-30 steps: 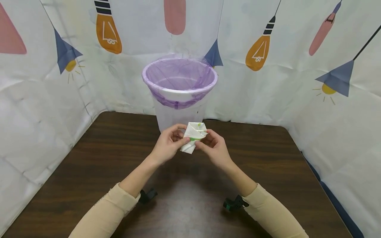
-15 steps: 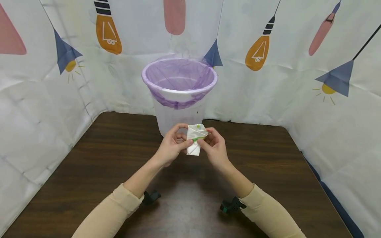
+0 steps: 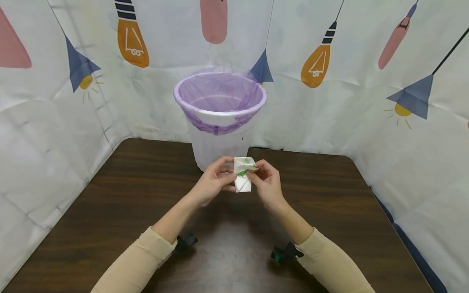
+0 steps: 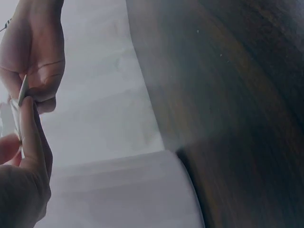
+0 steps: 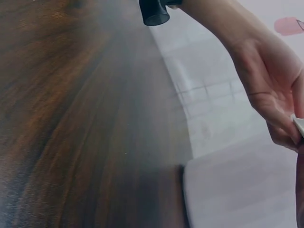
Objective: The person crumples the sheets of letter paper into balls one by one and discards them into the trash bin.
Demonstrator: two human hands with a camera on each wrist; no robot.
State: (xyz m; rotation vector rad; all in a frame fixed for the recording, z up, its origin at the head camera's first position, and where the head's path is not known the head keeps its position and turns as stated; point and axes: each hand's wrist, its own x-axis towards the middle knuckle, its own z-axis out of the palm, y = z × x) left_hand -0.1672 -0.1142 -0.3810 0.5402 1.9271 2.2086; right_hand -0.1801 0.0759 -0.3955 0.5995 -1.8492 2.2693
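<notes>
Left hand: your left hand pinches the left edge of a small folded white paper packet, thumb in front and fingers curled behind it.
Right hand: your right hand pinches the packet's right side near the top, fingertips closed on the paper where a green mark shows.
Packet: it is held upright between both hands, lifted above the table — not resting on it — and just in front of the bin's base.
Packet detail: it is white with a green streak and small dots near its top; the folds are too small to read clearly.
Bin: a white wastebasket stands at the far edge of the table, directly behind your hands, lined with a thin purple bag folded over its rim.
Left wrist view: your left thumb and fingers press the thin paper edge, with the other hand just above it — the picture is dim.
Right wrist view: the left hand shows at the right edge holding a corner of the packet.
Sleeves: both forearms wear beige sleeves.
Backdrop: a white cloth printed with orange bulbs and blue lamps surrounds the table.
</notes>
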